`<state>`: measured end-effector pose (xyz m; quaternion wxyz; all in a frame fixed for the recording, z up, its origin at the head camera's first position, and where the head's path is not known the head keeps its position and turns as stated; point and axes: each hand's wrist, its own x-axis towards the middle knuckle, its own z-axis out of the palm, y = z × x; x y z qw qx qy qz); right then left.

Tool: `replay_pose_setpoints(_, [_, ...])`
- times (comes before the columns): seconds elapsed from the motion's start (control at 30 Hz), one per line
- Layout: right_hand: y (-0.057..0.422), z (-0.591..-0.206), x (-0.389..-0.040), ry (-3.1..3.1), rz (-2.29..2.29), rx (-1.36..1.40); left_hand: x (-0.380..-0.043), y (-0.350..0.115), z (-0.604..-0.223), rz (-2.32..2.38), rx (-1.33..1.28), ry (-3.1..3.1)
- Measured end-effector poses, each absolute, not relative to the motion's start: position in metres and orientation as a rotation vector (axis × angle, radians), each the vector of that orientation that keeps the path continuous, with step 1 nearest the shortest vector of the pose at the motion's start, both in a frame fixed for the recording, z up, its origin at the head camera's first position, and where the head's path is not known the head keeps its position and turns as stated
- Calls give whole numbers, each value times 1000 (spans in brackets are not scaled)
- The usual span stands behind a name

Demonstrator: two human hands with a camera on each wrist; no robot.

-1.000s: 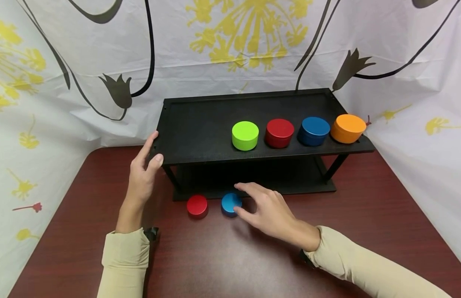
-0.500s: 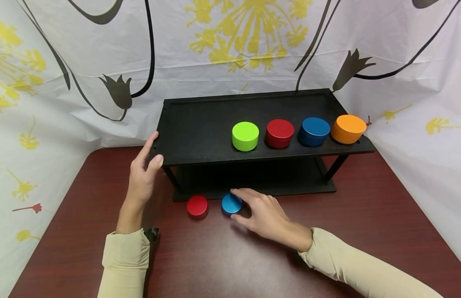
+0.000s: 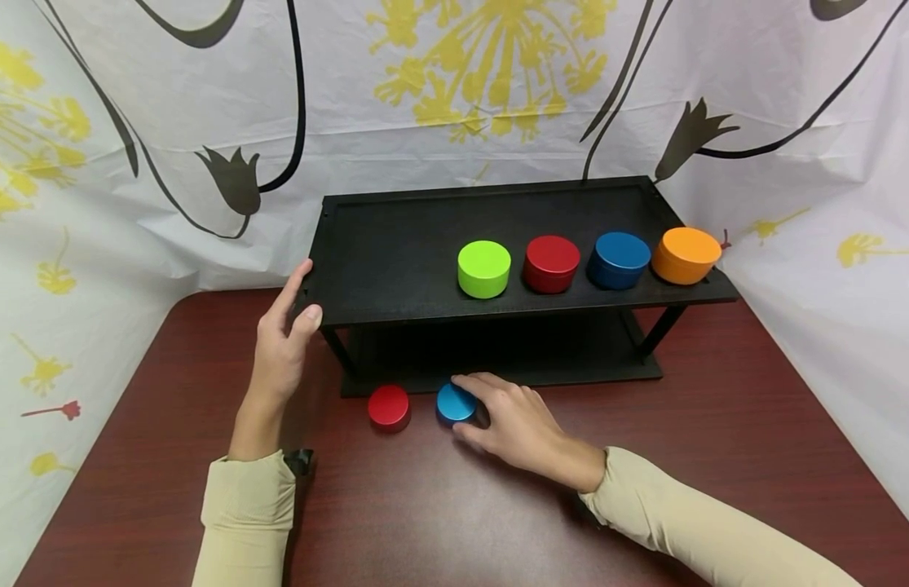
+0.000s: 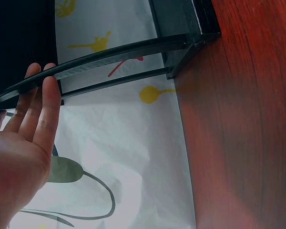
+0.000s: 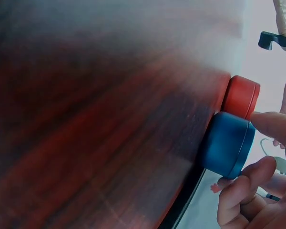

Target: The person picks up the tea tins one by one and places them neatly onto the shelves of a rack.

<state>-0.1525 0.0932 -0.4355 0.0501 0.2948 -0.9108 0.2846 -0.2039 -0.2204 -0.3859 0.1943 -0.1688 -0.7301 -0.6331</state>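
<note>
A small blue round tin (image 3: 456,403) stands on the table just in front of the black shelf's lower board. My right hand (image 3: 509,420) has its thumb and index finger on opposite sides of it, pinching near the lid, as the right wrist view also shows on the blue tin (image 5: 225,144). To its left stands a small red round tin (image 3: 389,407). My left hand (image 3: 281,342) rests against the left end of the black two-tier shelf (image 3: 395,253). In the left wrist view its fingers (image 4: 47,112) lie fairly straight against the shelf's edge.
Along the front of the upper tier stand a green tin (image 3: 483,269), a larger red tin (image 3: 551,264), a dark blue tin (image 3: 619,261) and an orange tin (image 3: 686,255). A white patterned cloth (image 3: 425,155) hangs behind and beside the dark red table (image 3: 425,522).
My right hand has shifted a little leftward and its thumb and index finger have come round the small blue tin. The left hand and all the tins stay in place.
</note>
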Motion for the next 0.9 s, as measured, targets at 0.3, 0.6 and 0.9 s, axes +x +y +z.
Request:
replay_pose_setpoints(0.3, [91,-437,-155,-2808,847,888,-204,-220,-386,-1776,-481,-2040])
replay_pose_setpoints(0.6, [91,-438,-155,-2799,849,867,-204,-220,-386,-1785,-478,-2037])
replay_pose_setpoints(0.9, [90,-438,-154,-2805,872,864,-204,-221,-387,-1779,-482,-2036])
